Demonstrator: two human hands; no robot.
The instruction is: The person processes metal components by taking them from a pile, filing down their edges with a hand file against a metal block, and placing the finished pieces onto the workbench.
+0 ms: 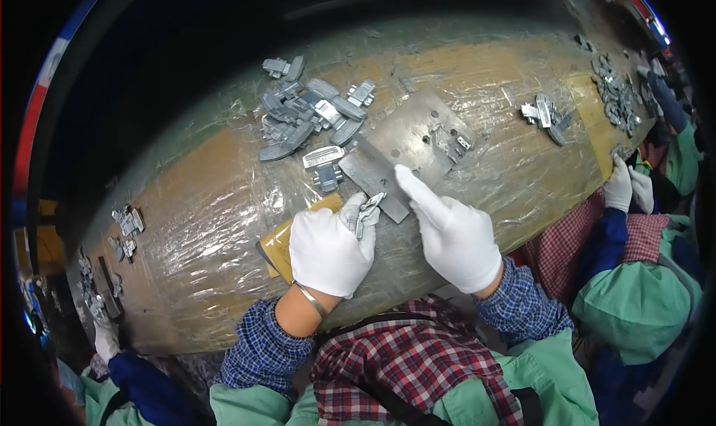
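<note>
My left hand [328, 253], in a white glove, is closed on a small grey metal casting [367, 214], gripped between thumb and fingers. My right hand [461, 239], also gloved in white, has its index finger stretched out, with the tip at the edge of a flat steel bar [377, 178]. I see nothing held in it; its lower fingers are partly hidden. The bar lies against a steel plate [414, 124] with holes and a small slotted metal block [455, 144] on it. Left of the bar rests another casting [325, 174] with a curved top.
A pile of grey castings [302, 109] lies beyond my left hand. Yellow sandpaper-like sheet [280, 239] sits beside my left wrist. More castings [548, 116] lie to the right on the film-covered table [216, 277]. Co-workers' gloved hands [619, 186] are at the right and far left [107, 340].
</note>
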